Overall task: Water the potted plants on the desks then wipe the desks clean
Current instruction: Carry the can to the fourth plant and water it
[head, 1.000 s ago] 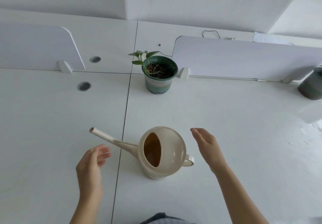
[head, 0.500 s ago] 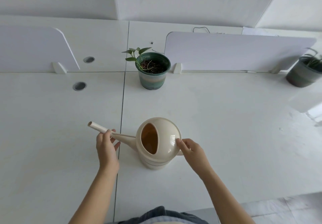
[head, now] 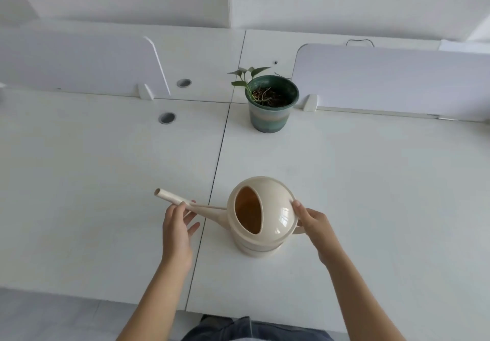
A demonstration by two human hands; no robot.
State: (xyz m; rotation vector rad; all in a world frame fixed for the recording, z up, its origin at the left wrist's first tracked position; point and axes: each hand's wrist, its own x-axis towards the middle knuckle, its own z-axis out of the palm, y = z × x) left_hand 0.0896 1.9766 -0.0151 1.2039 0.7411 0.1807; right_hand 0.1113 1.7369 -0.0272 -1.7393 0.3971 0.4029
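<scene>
A cream watering can (head: 275, 208) stands on the white desk (head: 358, 194) in front of me, its long spout pointing left. My right hand (head: 314, 221) grips the can's handle at its right side, thumb on the dome. My left hand (head: 176, 225) holds the spout from below, with some fingers spread. A green pot with a small leafy plant (head: 270, 104) stands at the far edge of the desk, well beyond the can.
White divider panels (head: 384, 75) run along the back of the desks. A seam (head: 220, 144) separates two desk tops. Two round cable holes (head: 167, 117) lie at the left rear. The desk's near edge is close to my body.
Both hands came in from either side and took hold of the can, right on the handle, left on the spout. The view shifted, and the second pot at the right left the frame.
</scene>
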